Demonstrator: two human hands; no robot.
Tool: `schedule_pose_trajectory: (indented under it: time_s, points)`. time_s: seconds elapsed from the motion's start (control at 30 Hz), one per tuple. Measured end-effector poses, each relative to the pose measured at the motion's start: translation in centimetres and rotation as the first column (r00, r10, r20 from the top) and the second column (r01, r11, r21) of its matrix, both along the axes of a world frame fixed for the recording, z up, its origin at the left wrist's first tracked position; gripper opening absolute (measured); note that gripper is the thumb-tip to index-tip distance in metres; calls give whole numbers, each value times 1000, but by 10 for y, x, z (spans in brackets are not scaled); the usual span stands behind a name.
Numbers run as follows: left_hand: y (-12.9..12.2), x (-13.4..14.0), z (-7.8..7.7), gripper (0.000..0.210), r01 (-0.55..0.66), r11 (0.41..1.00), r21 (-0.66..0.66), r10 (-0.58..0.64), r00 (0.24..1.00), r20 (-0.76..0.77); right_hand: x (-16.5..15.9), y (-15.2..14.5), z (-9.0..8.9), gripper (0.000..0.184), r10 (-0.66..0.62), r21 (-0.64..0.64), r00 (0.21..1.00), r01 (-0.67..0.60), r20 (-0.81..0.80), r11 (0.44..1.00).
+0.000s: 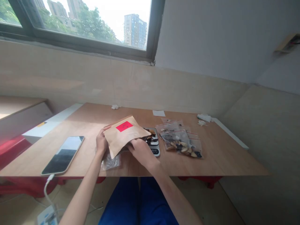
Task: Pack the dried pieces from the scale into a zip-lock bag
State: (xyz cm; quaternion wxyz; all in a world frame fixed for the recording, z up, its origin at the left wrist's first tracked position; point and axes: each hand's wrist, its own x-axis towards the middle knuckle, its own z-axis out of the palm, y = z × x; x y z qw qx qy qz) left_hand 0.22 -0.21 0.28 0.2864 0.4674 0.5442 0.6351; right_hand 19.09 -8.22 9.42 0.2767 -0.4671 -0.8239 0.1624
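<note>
A brown paper pouch with a red label is tilted over a small digital scale. My left hand grips the pouch's left edge. My right hand holds it from below, near its open mouth. Dark and pale food pieces lie on the scale's platform at the mouth of the pouch. Under my left hand a clear plastic bag lies on the wooden table.
Several clear zip bags filled with mixed pieces lie right of the scale. A phone on a white cable lies at the table's left. Scraps of white paper sit near the far edge. My blue-trousered legs are under the table.
</note>
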Motion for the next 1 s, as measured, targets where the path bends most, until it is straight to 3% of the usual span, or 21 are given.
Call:
schedule_pose_trajectory:
  time_s: [0.17, 0.3, 0.4, 0.47, 0.53, 0.6, 0.73, 0.87, 1.0]
  points:
    - [0, -1, 0, 38, -9, 1000, 8, 9, 1000, -21, 18, -15, 4, 15, 60, 98, 963, -35, -264, 995]
    - [4, -5, -4, 33, -37, 999, -21, 36, 998, -56, 39, -23, 4, 10, 7, 147, 865, 77, -501, 986]
    - [7, -7, -8, 25, -19, 996, -87, 18, 1000, -19, 60, -14, -12, 12, -163, 40, 750, 244, -641, 969]
    - [9, -9, -10, 33, -13, 993, -119, 14, 1000, 5, 76, -2, -30, 18, -284, -92, 647, 315, -708, 945]
    - [10, -10, -12, 38, -16, 991, -133, 18, 1000, 14, 89, 11, -49, 28, -356, -219, 533, 304, -768, 927]
    - [11, -11, -14, 39, -21, 990, -140, 23, 1000, 8, 100, 21, -64, 35, -410, -308, 480, 279, -776, 910]
    - [12, -15, -19, 40, -30, 989, -147, 30, 1000, 1, 110, 30, -83, 41, -461, -402, 466, 228, -755, 887]
    - [14, -16, -22, 41, -23, 989, -143, 24, 1000, 2, 111, 30, -89, 42, -468, -423, 476, 205, -745, 883]
    - [14, -15, -20, 42, -31, 989, -145, 32, 999, -2, 112, 29, -85, 36, -436, -370, 613, 241, -659, 898]
